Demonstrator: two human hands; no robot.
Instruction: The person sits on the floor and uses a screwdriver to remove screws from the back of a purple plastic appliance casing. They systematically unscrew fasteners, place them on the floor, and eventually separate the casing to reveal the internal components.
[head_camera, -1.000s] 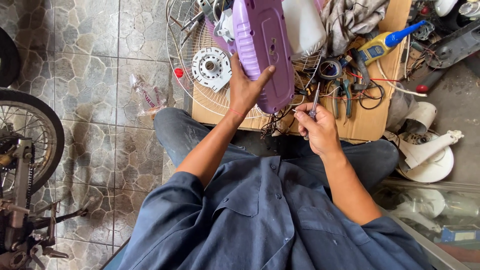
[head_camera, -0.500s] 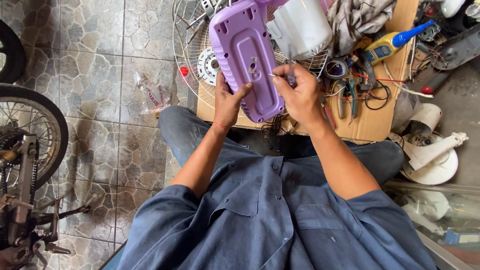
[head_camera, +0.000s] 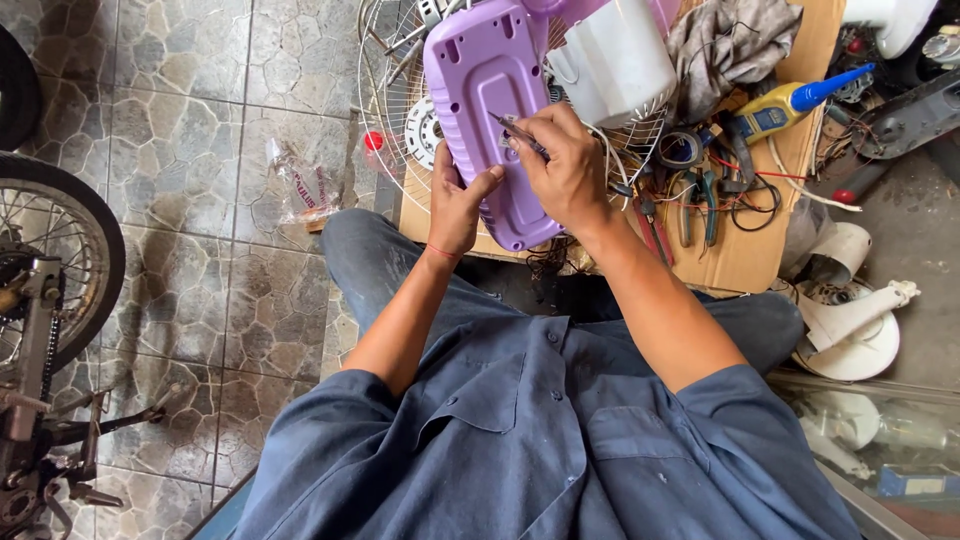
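Purple fan base (head_camera: 487, 110), turned underside up, stands tilted over the near edge of a cardboard sheet (head_camera: 745, 262) on the tiled floor (head_camera: 190, 150), far of the seated person's knees. Left hand (head_camera: 458, 205) grips the base's near-left edge, thumb pressed on the underside and fingers curled around the rim. Right hand (head_camera: 566, 165) rests on the base's right side, fingers pinched closed around a thin screwdriver (head_camera: 517, 131) whose tip points left onto the purple underside.

Behind the base, at the far edge of the view, a wire fan guard (head_camera: 392, 110) lies flat with its round grey hub (head_camera: 423, 132) showing just left of the base. A white fan housing (head_camera: 614, 62) sits just right of the base's far end, touching or nearly touching it; which cannot be told. A grey rag (head_camera: 728, 42) lies crumpled to the right of the housing. Further right, a yellow bottle with a blue nozzle (head_camera: 790, 102) lies on its side on the cardboard. Pliers (head_camera: 697, 205) and tangled wires (head_camera: 740, 180) lie on the cardboard near the right forearm.

To the right, off the cardboard, a white fan stand (head_camera: 850, 325) lies on the floor. On the left, well apart from the hands, a clear plastic bag (head_camera: 305, 185) lies on the tiles, and a motorcycle wheel (head_camera: 70, 250) occupies the left edge. The person wears a blue work shirt (head_camera: 540, 450).
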